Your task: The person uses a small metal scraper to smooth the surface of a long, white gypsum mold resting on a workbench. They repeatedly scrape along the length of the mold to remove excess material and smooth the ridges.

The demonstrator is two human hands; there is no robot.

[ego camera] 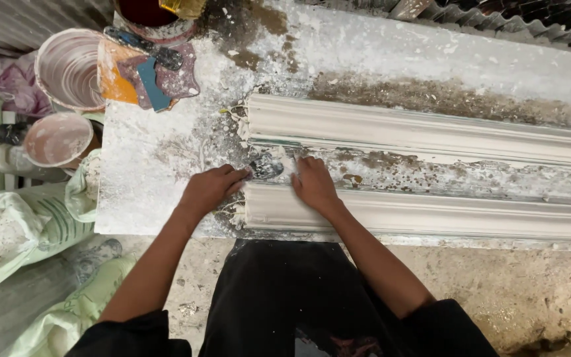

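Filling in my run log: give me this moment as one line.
left hand: holds scraper | right hand: on near moulding | bench: plaster-spattered

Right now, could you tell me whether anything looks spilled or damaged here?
Yes: white plaster is splattered over the table, and lumps cling to the near moulding end beside the left hand.

Packages: pale green printed sacks lie crumpled on the floor left of the counter; another green sack lies below them. No labels, signs or screens visible.
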